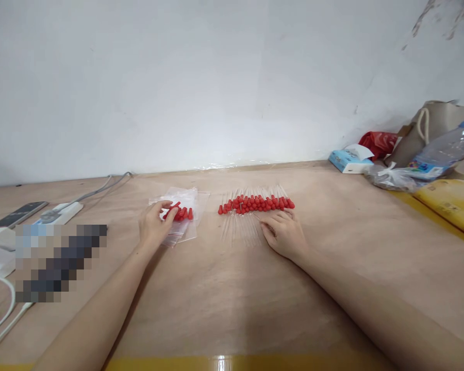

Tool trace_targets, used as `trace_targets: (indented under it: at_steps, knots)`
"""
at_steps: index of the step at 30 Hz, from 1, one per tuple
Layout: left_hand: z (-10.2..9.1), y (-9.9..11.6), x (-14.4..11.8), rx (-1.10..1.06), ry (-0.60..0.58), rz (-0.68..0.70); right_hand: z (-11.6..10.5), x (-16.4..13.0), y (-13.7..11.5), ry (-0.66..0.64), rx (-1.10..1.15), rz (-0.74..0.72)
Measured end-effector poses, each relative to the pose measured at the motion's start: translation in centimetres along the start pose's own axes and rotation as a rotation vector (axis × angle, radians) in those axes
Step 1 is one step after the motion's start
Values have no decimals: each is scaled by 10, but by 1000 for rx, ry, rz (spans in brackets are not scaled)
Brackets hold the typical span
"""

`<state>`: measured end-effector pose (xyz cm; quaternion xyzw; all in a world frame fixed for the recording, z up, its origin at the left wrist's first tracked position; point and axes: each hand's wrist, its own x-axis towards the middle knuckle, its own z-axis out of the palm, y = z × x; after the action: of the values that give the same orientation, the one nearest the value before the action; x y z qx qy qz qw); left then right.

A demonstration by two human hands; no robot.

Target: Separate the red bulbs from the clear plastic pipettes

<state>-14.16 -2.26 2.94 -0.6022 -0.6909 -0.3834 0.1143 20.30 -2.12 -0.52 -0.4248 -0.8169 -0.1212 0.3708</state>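
Observation:
My left hand is closed in a pinch on a red rubber bulb above a small heap of loose red bulbs. The heap rests on clear zip-seal plastic bags. To the right, a dense band of droppers lies side by side, red bulbs in the middle and clear thin tubes pointing both away from and toward me. My right hand sits at the near right side of this band, thumb and fingers closed around the end of a clear glass tube, mostly hidden by the fingers.
At left are a phone, a white power strip with cables, and a blurred-out patch. Along the right lie a tissue pack, a knotted plastic bag, a plastic bottle and a yellow packet. A white wall bounds the brown-covered table.

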Motion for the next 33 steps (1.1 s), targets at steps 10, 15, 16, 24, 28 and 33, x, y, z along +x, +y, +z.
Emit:
trace_targets:
  at_steps: [10,15,16,24,28,33]
  knots:
    - [-7,27,-3,66,84,201,-6,2,-4,-125,53,-65]
    - [10,71,-8,12,-269,365,-9,2,-5,-159,54,-69]
    - [16,78,-8,6,-341,365,-10,2,-6,-164,54,-68]
    - [48,92,-4,11,-507,302,-9,2,-6,-166,43,-60]
    - [52,91,-6,-4,-458,286,-8,0,-5,-152,39,-46]
    - [39,86,-11,-15,-306,215,-8,1,-4,-120,67,5]
